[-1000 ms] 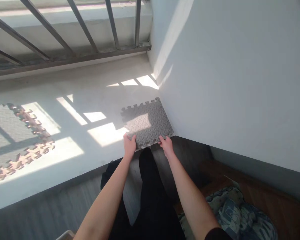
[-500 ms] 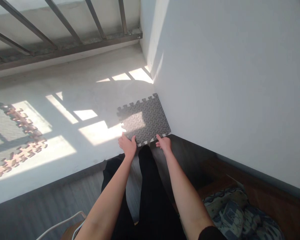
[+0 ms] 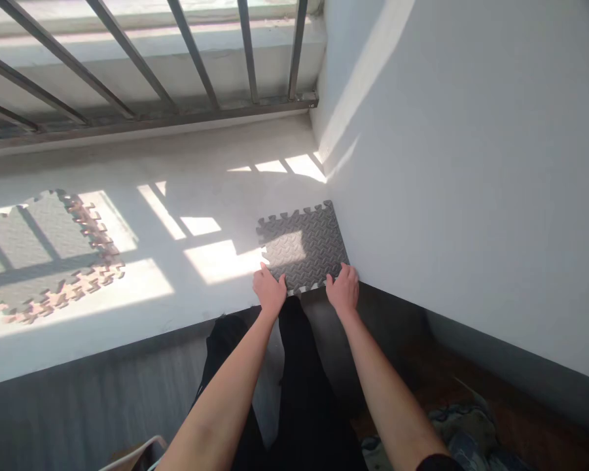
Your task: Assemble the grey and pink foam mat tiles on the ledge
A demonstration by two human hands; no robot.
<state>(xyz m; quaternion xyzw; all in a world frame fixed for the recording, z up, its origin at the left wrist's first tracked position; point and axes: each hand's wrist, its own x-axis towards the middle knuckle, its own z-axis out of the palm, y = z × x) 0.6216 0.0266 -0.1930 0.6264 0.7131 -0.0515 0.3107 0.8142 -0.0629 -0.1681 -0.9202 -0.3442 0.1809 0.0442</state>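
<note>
A dark grey foam mat tile [image 3: 309, 245] with a raised tread pattern and jigsaw edges lies on the white ledge, its straight right side against the wall. My left hand [image 3: 269, 289] grips its near left corner, thumb near the front edge and fingers at the left side. At the near right corner, my right hand [image 3: 343, 288] holds the tile beside the wall, thumb and fingers bent around the corner. The undersides of both grips are hidden.
A stack of interlocking foam tiles [image 3: 53, 255] rests on the ledge [image 3: 201, 301] at the left. Metal railing bars [image 3: 191, 52] run along the back. A white wall [image 3: 471, 163] rises at the right. Patterned fabric [image 3: 466, 432] lies low at the right.
My right hand has shifted right along the front edge to the tile's corner by the wall. The view has turned left, showing more of the stack and railing.
</note>
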